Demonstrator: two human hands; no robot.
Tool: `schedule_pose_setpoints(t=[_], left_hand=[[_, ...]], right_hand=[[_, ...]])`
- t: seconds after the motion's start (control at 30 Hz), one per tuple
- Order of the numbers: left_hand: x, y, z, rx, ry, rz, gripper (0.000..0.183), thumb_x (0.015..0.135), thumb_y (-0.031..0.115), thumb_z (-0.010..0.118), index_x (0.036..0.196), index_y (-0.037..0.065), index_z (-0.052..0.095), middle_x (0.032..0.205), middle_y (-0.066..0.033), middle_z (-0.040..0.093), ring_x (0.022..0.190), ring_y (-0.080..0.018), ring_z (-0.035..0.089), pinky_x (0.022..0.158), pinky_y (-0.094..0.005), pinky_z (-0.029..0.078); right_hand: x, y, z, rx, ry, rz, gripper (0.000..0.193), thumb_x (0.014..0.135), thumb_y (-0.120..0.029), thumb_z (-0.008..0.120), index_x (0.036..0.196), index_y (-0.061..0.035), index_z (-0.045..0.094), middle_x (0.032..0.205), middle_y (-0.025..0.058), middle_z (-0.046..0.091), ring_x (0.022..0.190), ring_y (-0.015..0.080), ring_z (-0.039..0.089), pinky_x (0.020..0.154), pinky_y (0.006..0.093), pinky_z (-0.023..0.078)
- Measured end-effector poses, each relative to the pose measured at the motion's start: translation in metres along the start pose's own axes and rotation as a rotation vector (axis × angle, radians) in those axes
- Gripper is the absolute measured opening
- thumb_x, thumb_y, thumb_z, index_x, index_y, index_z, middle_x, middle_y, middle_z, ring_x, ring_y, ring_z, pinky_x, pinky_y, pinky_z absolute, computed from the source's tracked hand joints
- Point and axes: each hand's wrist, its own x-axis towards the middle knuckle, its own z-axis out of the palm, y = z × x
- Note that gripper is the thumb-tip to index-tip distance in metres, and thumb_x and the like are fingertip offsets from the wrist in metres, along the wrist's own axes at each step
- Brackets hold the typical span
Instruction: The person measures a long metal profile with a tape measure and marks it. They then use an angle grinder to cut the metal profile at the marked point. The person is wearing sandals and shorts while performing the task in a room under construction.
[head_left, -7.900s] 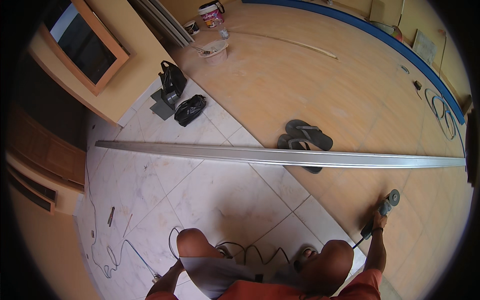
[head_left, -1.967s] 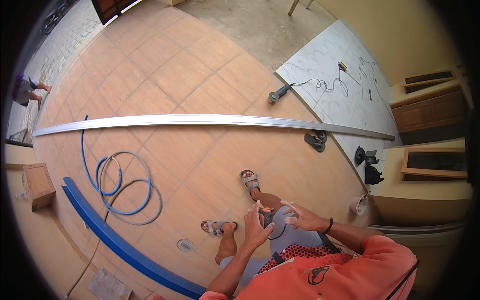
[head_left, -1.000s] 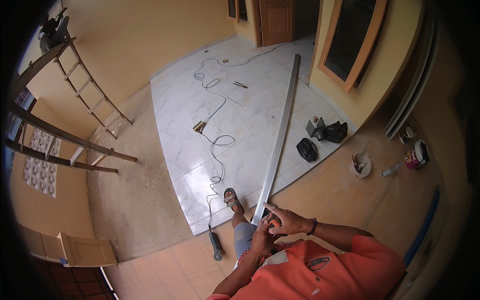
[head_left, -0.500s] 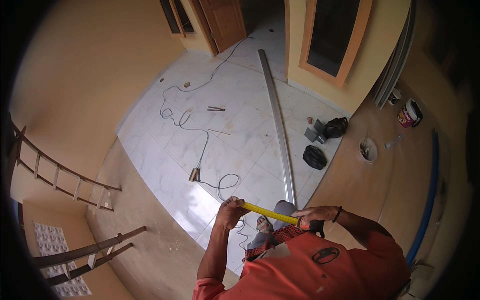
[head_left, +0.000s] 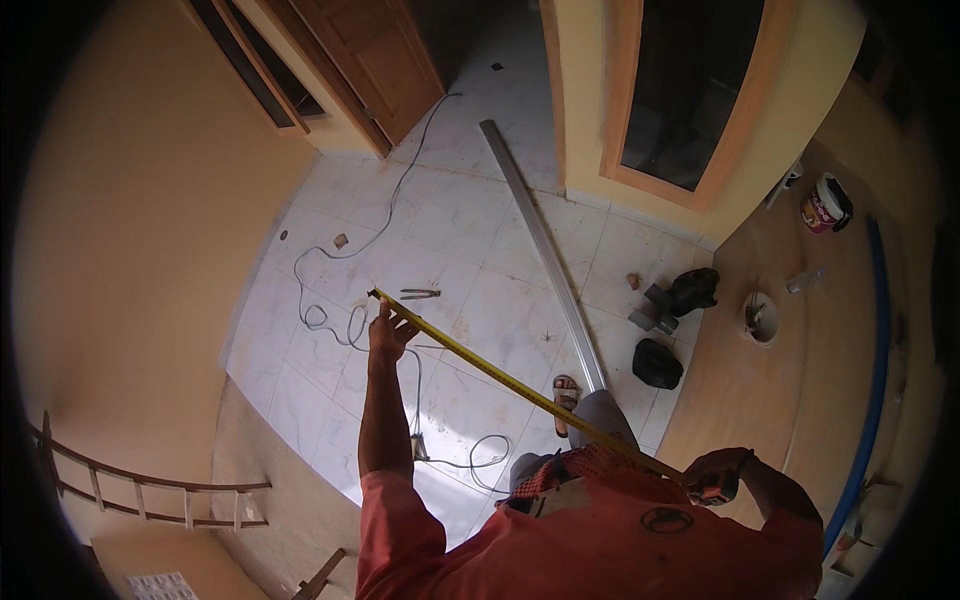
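A yellow tape measure blade (head_left: 520,388) stretches diagonally across the front of my body. Near its hooked end, my left hand (head_left: 390,334) holds the blade, the thumb against it and the other fingers partly spread underneath. At my right side, my right hand (head_left: 712,464) is wrapped round the tape measure case (head_left: 714,487), which is orange and dark. Beyond the blade, a long grey metal profile (head_left: 548,250) lies on the white tiles, its near end by my leg.
Pliers (head_left: 420,294) and a looping cable (head_left: 392,215) lie on the tiled floor (head_left: 480,235). Black bags (head_left: 657,364) sit to the right, near a white bucket (head_left: 760,318) and a blue pipe (head_left: 868,400). A wooden ladder (head_left: 140,486) is at the lower left.
Much more blade is out of the case. My left hand has moved forward and left with its end, my right hand back and right with the case. The view has shifted too.
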Motion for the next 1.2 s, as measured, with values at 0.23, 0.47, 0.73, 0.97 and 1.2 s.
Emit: schedule_pose_setpoints(t=[0.23,0.47,0.73,0.97,1.2], left_hand=[[0.098,-0.097,-0.007,1.069,-0.154,0.298,0.08,0.087,0.034,0.069,0.142,-0.004,0.025,0.098,-0.0177,0.07,0.099,-0.0336,0.064,0.092,-0.0429,0.045],[0.118,-0.138,-0.144,0.955,0.089,-0.648,0.072,0.084,0.037,0.071,0.14,0.005,0.039,0.078,-0.0108,0.062,0.054,-0.018,0.058,0.04,-0.0317,0.04],[0.178,-0.02,-0.151,0.489,0.313,-0.667,0.041,0.095,0.024,0.055,0.129,0.003,0.045,0.105,-0.0182,0.064,0.07,-0.0288,0.068,0.054,-0.0363,0.053],[0.204,0.053,-0.133,0.43,0.493,-0.635,0.044,0.093,0.025,0.056,0.131,0.01,0.039,0.111,-0.0224,0.061,0.079,-0.04,0.068,0.063,-0.0448,0.054],[0.161,0.021,-0.089,0.494,0.478,-0.768,0.047,0.096,0.033,0.052,0.136,0.011,0.043,0.119,-0.0179,0.055,0.102,-0.0325,0.059,0.078,-0.0424,0.053]], right_hand=[[0.065,-0.166,-0.084,-0.282,0.395,-0.417,0.031,0.086,-0.022,0.066,0.105,0.0018,0.061,0.084,0.0111,0.068,0.075,0.0197,0.067,0.067,0.0324,0.055],[0.199,-0.383,-0.21,0.134,0.435,-0.582,0.036,0.082,-0.018,0.066,0.106,0.0079,0.058,0.08,0.0107,0.064,0.074,0.0226,0.066,0.069,0.0363,0.056],[0.302,-0.662,-0.33,0.415,0.51,-0.542,0.022,0.08,-0.013,0.064,0.093,0.0043,0.063,0.076,0.015,0.062,0.069,0.0277,0.065,0.056,0.0419,0.056],[0.391,-0.831,-0.451,0.62,0.484,-0.586,0.023,0.076,-0.011,0.069,0.092,0.0035,0.064,0.072,0.0165,0.062,0.065,0.0288,0.065,0.052,0.0425,0.054],[0.424,-0.933,-0.544,0.597,0.496,-0.498,0.02,0.074,-0.011,0.069,0.088,0.0023,0.063,0.07,0.0178,0.06,0.055,0.0272,0.06,0.044,0.0394,0.048]])
